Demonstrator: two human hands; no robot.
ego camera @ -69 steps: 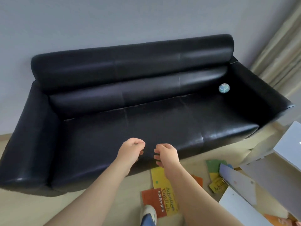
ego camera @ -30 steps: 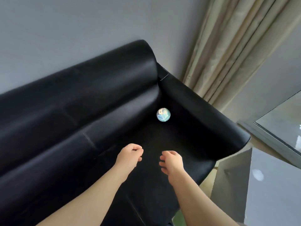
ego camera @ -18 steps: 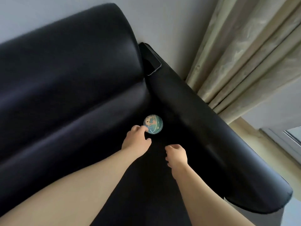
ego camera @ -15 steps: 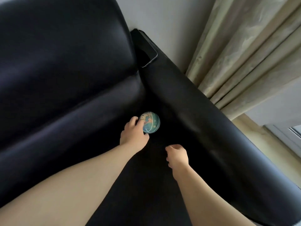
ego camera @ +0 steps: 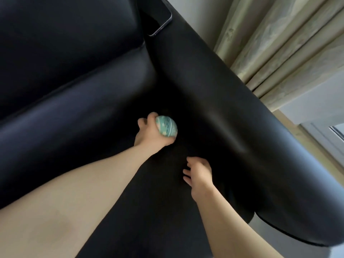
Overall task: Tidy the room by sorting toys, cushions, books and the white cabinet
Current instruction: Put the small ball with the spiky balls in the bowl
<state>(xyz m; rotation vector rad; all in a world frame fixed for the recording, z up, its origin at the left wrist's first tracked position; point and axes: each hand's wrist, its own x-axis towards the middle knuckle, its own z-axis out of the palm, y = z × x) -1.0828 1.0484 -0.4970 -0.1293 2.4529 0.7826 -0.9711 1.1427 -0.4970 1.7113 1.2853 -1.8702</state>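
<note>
My left hand [ego camera: 150, 135] has the ball [ego camera: 166, 127]: the fingers curl over its top and far side and the thumb closes under it, so it sits wrapped in the palm. I can't tell whether it still touches the cushion. It is in the back right corner of the sofa [ego camera: 74, 90], where the backrest meets the armrest [ego camera: 232, 112]. The ball is small and round, teal green with thin pale lines and a cream patch on the side nearest the hand; motion blur hides the finer print. My right hand [ego camera: 200, 173] hangs over the seat nearer to me, fingers loosely bent, holding nothing. A dark phone [ego camera: 158, 17] lies at the armrest's far end, beside the beige curtain [ego camera: 279, 43].
</note>
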